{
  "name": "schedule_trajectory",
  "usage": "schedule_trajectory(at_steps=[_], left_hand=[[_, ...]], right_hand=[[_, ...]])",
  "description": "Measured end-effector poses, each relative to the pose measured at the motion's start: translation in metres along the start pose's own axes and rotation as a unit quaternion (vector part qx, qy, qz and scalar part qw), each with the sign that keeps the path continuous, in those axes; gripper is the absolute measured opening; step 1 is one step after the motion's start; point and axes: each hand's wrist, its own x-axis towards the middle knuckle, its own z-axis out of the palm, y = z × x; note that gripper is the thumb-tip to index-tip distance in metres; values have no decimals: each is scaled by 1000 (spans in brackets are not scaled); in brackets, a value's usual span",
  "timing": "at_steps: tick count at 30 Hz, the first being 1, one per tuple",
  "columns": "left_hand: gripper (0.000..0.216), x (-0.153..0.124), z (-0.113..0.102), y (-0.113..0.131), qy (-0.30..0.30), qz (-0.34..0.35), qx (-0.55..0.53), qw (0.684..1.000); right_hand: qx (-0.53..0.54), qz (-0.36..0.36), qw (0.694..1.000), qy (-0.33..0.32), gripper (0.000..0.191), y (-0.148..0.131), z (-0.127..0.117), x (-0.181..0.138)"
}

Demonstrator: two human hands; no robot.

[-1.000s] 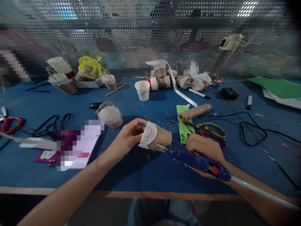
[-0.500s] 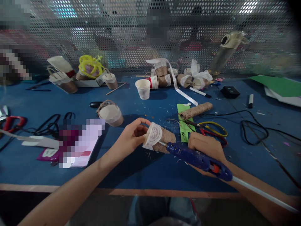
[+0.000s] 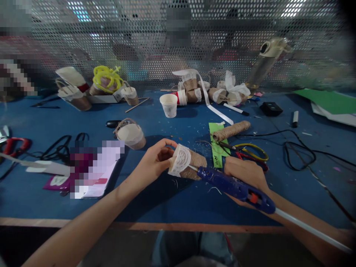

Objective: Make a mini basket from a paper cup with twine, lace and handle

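Observation:
My left hand (image 3: 154, 161) grips the open end of a twine-wrapped paper cup (image 3: 191, 163) that lies sideways just above the blue table, a band of white lace (image 3: 180, 160) around its rim. My right hand (image 3: 244, 174) is closed around a blue hot glue gun (image 3: 236, 188). Its metal nozzle touches the cup's side beside the lace. A white glue stick (image 3: 311, 230) sticks out of the gun's back along my forearm.
A spool of twine (image 3: 231, 130) lies on a green strip (image 3: 216, 145), with yellow-handled scissors (image 3: 250, 151) beside it. A finished cup (image 3: 130, 134), a white paper cup (image 3: 168, 105), more wrapped cups (image 3: 194, 91) and black cables (image 3: 300, 155) crowd the table (image 3: 178, 207). A perforated metal screen (image 3: 155, 44) closes the back.
The glue gun's nozzle has slid from the cup's twine side towards the lace band, and the cup has tilted slightly up. Both hands keep their grips.

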Motion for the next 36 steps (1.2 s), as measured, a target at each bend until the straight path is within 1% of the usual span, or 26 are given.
schedule_trajectory(at_steps=[3,7,11,14,17,20,23,28,32,34,36], left_hand=[[27,-1,0,3,16,17,35,999],[24,-1,-2,7,40,40,61,997],[26,0,-2,5,37,37,58,997],[26,1,-2,4,31,27,49,998],[27,0,-2,4,33,19,41,998],[27,-1,-2,5,28,10,33,999],[29,-1,-2,4,22,5,29,999],[30,0,-1,2,12,2,25,1000],[31,0,-2,-1,5,3,27,1000],[29,0,-2,-2,2,6,41,999],[28,0,-2,-2,0,7,40,999]], right_hand=[[4,-1,1000,-3,28,5,-1,-2],[39,-3,999,0,18,15,-3,-6],[56,-12,998,11,15,15,-2,-7],[48,-26,999,-1,13,11,-2,-5],[27,-28,999,-17,16,9,-3,-3],[19,-31,999,-5,23,9,-3,-3],[28,-31,999,-1,22,7,-2,-3],[14,-32,999,-35,24,4,-3,-2],[26,-37,999,-28,24,7,-4,-3],[46,-50,997,-26,24,9,-3,-3],[41,-61,997,-29,27,11,-1,-2]])
